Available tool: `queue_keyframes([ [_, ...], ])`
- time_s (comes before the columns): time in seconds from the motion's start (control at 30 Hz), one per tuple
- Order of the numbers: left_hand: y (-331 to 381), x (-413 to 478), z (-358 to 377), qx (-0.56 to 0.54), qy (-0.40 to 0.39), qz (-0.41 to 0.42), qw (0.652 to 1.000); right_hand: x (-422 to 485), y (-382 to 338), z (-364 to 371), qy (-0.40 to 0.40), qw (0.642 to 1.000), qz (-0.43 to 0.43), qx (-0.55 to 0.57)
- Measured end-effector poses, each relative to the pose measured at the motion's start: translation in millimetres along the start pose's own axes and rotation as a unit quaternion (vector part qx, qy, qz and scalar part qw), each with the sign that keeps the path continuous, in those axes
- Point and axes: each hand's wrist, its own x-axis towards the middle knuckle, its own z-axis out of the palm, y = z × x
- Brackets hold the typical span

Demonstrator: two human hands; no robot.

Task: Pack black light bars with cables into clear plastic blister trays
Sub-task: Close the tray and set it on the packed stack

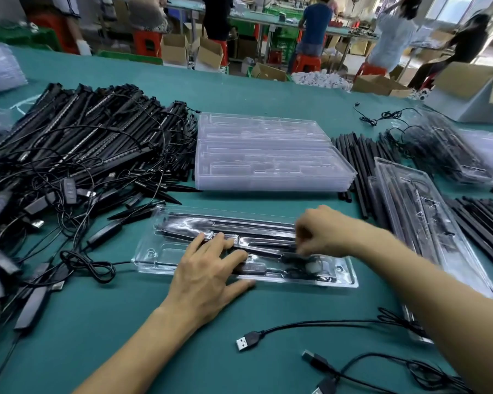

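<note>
Clear moulded tray [151, 265], black bars [254, 227], thin cable [299, 273]

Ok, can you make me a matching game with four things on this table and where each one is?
Things:
1. pile of black light bars
2. stack of empty trays
3. USB plug
4. left hand

Places:
A. pressing flat on the tray being filled
B. lying loose on the green table, near the front
C. on the left side of the table
D. in the middle, just behind the tray being filled

Pairs: 1-C, 2-D, 3-B, 4-A
</note>
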Motion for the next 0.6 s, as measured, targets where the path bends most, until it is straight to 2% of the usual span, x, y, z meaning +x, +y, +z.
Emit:
queue_keyframes([
  [0.1, 1.4, 1.3, 0.2, 0.008, 0.014, 0.005, 1.0, 15.1, -48.3, 10.3, 0.04, 0.993, -0.068, 0.086],
  [0.23, 2.3, 1.0, -1.7, 0.009, 0.013, 0.002, 1.0, 36.3, -68.5, 15.5, 0.062, 0.993, -0.047, 0.093],
  [0.47, 4.4, 1.8, -3.8, 0.019, 0.03, 0.024, 0.999, 54.0, -70.6, -3.3, -0.052, 0.994, -0.025, 0.09],
  [0.6, 2.0, 1.5, -2.1, 0.023, 0.033, 0.032, 0.999, 61.1, -77.2, -13.3, -0.125, 0.991, -0.03, 0.038],
])
